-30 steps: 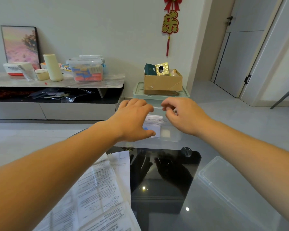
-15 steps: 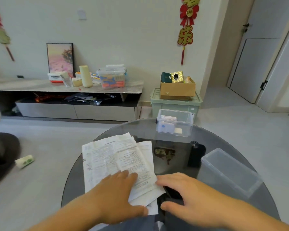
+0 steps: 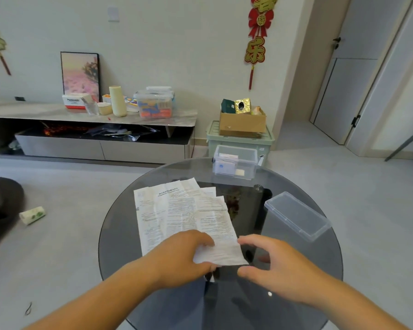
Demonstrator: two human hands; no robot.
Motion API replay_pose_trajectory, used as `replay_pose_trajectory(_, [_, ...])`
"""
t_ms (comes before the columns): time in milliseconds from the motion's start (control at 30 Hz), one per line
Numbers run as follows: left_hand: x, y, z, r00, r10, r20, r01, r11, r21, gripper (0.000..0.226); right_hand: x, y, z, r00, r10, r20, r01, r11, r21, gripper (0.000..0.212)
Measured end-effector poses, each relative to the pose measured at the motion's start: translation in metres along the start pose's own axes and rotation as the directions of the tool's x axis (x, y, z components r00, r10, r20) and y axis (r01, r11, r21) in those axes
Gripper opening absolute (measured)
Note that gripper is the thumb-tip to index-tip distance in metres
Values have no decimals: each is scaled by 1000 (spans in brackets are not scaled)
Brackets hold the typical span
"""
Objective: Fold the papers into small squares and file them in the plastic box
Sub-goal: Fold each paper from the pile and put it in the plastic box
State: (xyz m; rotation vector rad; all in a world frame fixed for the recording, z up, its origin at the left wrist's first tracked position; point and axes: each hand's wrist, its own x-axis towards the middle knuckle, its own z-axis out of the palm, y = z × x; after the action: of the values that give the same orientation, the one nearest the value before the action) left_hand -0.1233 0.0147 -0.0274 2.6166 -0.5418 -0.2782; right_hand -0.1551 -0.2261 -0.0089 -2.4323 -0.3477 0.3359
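Observation:
A loose stack of printed papers (image 3: 177, 210) lies on the round glass table (image 3: 124, 236), in front of me and slightly left. My left hand (image 3: 184, 256) grips the near right corner of the top sheet, fingers on top and thumb under its edge. My right hand (image 3: 277, 265) hovers just right of that corner with fingers and thumb spread, holding nothing. The clear plastic box (image 3: 250, 167) stands at the table's far edge with a few folded papers inside.
The box's clear lid (image 3: 296, 215) lies on the table's right side. Beyond the table are a green crate (image 3: 239, 141) carrying a cardboard box, and a low cabinet (image 3: 93, 129) along the wall. A small roll (image 3: 32, 215) lies on the floor at left.
Both hands have drawn back from the plastic box at the far edge to the near end of the papers. My left hand has taken hold of the top sheet's corner.

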Motion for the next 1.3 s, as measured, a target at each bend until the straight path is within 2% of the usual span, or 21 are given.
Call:
replay_pose_trajectory(67, [-2,6,2,999,41,9,-41,999,-14,41,-3,8,2,1000,12,-6,-12,1000,-27,70])
replay_pose_trajectory(133, [-3,13,7,995,85,55,-84,996,-18,28,-6,15,5,1000,-24,15,26,995,-96,72])
replay_pose_trajectory(233, [-3,21,10,987,122,100,-117,991,-58,22,-8,22,5,998,-63,26,66,988,-139,53])
replay_pose_trajectory(367, [-3,27,10,991,97,90,-79,979,-189,17,-9,30,6,998,-58,25,61,984,-165,27])
replay_pose_trajectory(433, [-3,31,7,989,108,100,-86,976,-201,19,-9,32,6,996,-85,12,85,983,-165,12])
replay_pose_trajectory(500, [-5,31,-1,986,107,127,-84,981,-177,27,-10,33,2,996,-94,-3,93,987,-132,8])
replay_pose_trajectory(633, [-3,19,-28,984,40,172,-6,981,-191,32,-8,32,-7,997,-50,-65,50,999,2,16])
replay_pose_trajectory(700, [6,6,-34,994,-34,105,64,952,-299,23,2,35,-10,987,-19,-156,26,999,42,18])
replay_pose_trajectory(767, [19,-3,-31,990,-139,37,140,872,-468,15,16,35,-9,971,63,-231,-27,987,156,9])
replay_pose_trajectory(800, [25,-5,-27,982,-187,16,167,836,-523,13,23,35,-8,962,117,-245,-60,972,227,14])
replay_pose_trajectory(867, [37,-10,-18,969,-245,-17,206,852,-482,10,33,32,-4,948,171,-267,-92,954,284,52])
replay_pose_trajectory(900, [41,-12,-13,964,-264,-31,229,884,-408,11,37,32,-1,942,176,-284,-106,964,244,70])
replay_pose_trajectory(967, [47,-14,-4,951,-302,-57,279,926,-254,27,39,35,6,937,140,-320,-132,990,47,79])
replay_pose_trajectory(1000, [49,-14,-2,944,-320,-75,301,933,-197,38,39,38,11,938,83,-336,-123,987,-100,73])
replay_pose_trajectory(1067, [51,-12,1,935,-342,-96,328,935,-137,59,37,40,19,938,-123,-323,2,937,-350,53])
replay_pose_trajectory(1133, [53,-12,1,931,-347,-110,329,932,-151,74,35,39,24,949,-236,-210,127,894,-429,44])
replay_pose_trajectory(1233, [54,-11,2,927,-351,-131,338,934,-115,92,31,33,29,983,-184,6,167,876,-452,57])
replay_pose_trajectory(1300, [54,-8,4,923,-359,-138,357,933,-42,101,30,30,29,987,-146,69,161,849,-503,64])
